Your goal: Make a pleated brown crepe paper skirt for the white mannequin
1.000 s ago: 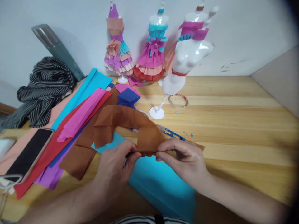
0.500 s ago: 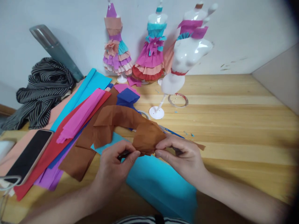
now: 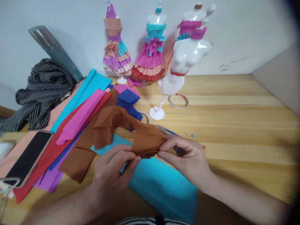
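Both hands pinch the pleated front edge of a brown paper strip [image 3: 146,140]. My left hand [image 3: 117,168] grips its left end between thumb and fingers, and my right hand [image 3: 185,159] holds the right end the same way. Thin folds are stacked between them. From there the strip arches back to the left over other brown sheets [image 3: 78,161]. Beneath the hands lies a turquoise sheet [image 3: 164,187]. Just behind my right hand, blue-handled scissors [image 3: 170,130] are partly covered.
A bare white mannequin [image 3: 180,65] with a red waist band stands ahead, beside a tape roll [image 3: 178,101]. Dressed mannequins [image 3: 152,56] line the wall. At left are coloured papers [image 3: 79,115], a phone [image 3: 28,159], striped cloth [image 3: 44,90] and a grey-green bottle [image 3: 56,51].
My left hand has shifted slightly left and down, with its fingers repositioned on the folds. The brown pleats have tilted, showing more stacked edges, and more of the scissors shows.
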